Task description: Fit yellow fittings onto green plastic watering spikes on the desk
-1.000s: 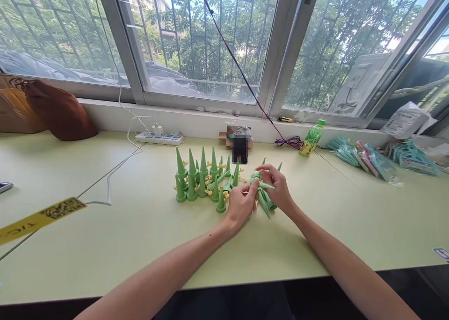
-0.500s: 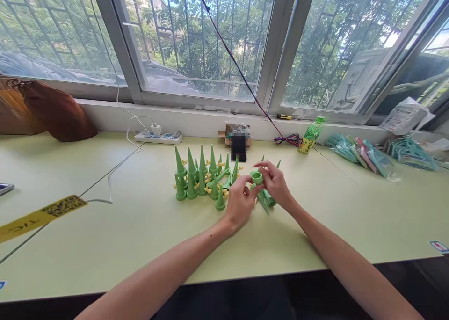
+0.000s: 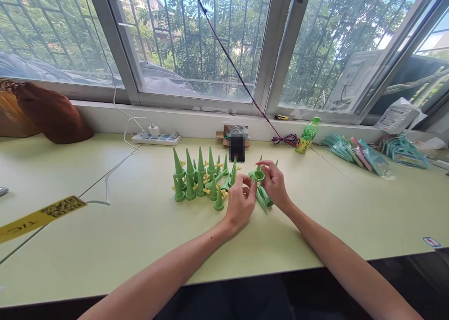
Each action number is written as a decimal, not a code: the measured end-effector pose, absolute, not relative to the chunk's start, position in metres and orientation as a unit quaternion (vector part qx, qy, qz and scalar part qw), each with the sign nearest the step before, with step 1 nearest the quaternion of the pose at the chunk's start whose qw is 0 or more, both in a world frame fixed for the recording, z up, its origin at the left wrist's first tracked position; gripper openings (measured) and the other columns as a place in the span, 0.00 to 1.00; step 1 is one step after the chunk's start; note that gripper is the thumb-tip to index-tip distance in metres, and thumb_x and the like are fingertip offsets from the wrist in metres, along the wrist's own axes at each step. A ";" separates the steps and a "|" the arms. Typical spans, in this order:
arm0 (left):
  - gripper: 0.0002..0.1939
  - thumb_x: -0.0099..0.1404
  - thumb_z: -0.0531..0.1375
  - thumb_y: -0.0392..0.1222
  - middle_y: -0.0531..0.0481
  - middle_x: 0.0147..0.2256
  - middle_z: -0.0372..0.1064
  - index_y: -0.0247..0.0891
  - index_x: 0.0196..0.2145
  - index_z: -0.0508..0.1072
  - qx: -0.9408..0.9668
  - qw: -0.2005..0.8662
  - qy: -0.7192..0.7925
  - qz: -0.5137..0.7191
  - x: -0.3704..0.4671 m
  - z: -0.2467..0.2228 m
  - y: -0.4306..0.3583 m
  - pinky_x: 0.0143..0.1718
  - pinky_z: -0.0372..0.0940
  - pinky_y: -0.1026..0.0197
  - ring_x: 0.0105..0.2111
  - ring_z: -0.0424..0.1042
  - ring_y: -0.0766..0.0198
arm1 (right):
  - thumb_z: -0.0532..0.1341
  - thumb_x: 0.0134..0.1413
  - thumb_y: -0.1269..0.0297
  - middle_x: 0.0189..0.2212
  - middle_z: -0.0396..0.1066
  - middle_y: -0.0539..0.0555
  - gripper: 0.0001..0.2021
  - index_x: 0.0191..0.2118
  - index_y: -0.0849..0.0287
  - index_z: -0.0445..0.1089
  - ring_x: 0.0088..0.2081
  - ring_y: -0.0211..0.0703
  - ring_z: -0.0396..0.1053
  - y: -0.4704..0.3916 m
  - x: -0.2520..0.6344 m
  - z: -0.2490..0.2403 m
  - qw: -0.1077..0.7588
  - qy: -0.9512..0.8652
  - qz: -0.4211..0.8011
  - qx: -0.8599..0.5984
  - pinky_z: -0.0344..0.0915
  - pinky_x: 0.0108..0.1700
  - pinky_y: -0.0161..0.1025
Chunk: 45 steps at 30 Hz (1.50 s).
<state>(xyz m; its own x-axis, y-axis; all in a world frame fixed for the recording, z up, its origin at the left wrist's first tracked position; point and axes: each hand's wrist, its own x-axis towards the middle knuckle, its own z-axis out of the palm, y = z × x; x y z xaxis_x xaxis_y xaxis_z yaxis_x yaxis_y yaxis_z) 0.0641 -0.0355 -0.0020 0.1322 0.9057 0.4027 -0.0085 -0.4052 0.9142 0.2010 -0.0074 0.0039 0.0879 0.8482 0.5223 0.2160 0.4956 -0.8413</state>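
Observation:
My right hand (image 3: 276, 184) pinches a green plastic watering spike (image 3: 258, 175), its round hollow end turned towards me. Close beside it on the left is my left hand (image 3: 241, 200), with thumb and fingers curled together near the rim; whatever they grip is hidden. Left of the hands, several green spikes (image 3: 190, 189) stand point-up in rows, with small yellow valve pieces (image 3: 206, 190) among them. More loose green spikes (image 3: 261, 200) lie beneath and behind my right hand.
Behind the spikes are a dark phone-like object (image 3: 237, 149) and a small box. A power strip (image 3: 156, 139), a green drink bottle (image 3: 307, 136) and bagged hangers (image 3: 361, 151) line the window wall. A yellow tag (image 3: 42, 217) juts in at the left.
The hollow end of the held spike has tilted more towards me. My left fingers have drawn slightly back from its rim. The view has shifted a little.

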 end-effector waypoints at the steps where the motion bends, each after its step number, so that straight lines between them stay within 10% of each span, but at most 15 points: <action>1: 0.17 0.69 0.55 0.55 0.55 0.25 0.63 0.37 0.32 0.65 0.613 0.445 0.356 0.547 0.065 -0.001 -0.036 0.16 0.54 0.67 0.15 0.60 0.73 | 0.53 0.67 0.50 0.21 0.58 0.45 0.15 0.46 0.55 0.68 0.19 0.34 0.53 -0.007 0.202 0.004 0.601 -0.625 0.250 -0.431 0.53 0.22 0.33; 13: 0.33 0.63 0.55 0.69 0.49 0.16 0.63 0.34 0.20 0.68 0.514 0.635 0.328 0.474 0.062 -0.004 -0.028 0.14 0.56 0.64 0.14 0.63 0.67 | 0.50 0.69 0.55 0.19 0.54 0.44 0.15 0.45 0.57 0.69 0.19 0.34 0.49 -0.011 0.202 0.006 0.534 -0.705 0.210 -0.416 0.50 0.23 0.34; 26: 0.25 0.67 0.56 0.60 0.57 0.15 0.60 0.38 0.24 0.59 0.603 0.535 0.334 0.489 0.055 0.001 -0.031 0.18 0.55 0.66 0.13 0.61 0.70 | 0.51 0.68 0.54 0.22 0.57 0.46 0.15 0.45 0.58 0.69 0.24 0.36 0.51 -0.008 0.203 0.006 0.537 -0.706 0.211 -0.411 0.50 0.27 0.35; 45: 0.07 0.67 0.59 0.43 0.47 0.44 0.61 0.37 0.40 0.69 0.733 0.301 0.329 0.514 0.057 -0.009 -0.028 0.23 0.63 0.67 0.23 0.65 0.76 | 0.56 0.64 0.52 0.20 0.55 0.43 0.15 0.47 0.58 0.67 0.21 0.34 0.51 -0.005 0.204 0.006 0.554 -0.661 0.309 -0.400 0.52 0.23 0.32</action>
<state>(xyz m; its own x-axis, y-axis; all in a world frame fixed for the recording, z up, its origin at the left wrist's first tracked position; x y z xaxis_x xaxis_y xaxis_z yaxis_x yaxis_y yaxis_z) 0.0567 -0.0281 -0.0089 0.2550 0.7916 0.5553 0.1737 -0.6025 0.7790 0.2043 -0.0053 0.0064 -0.0656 0.8714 0.4861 0.1867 0.4893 -0.8519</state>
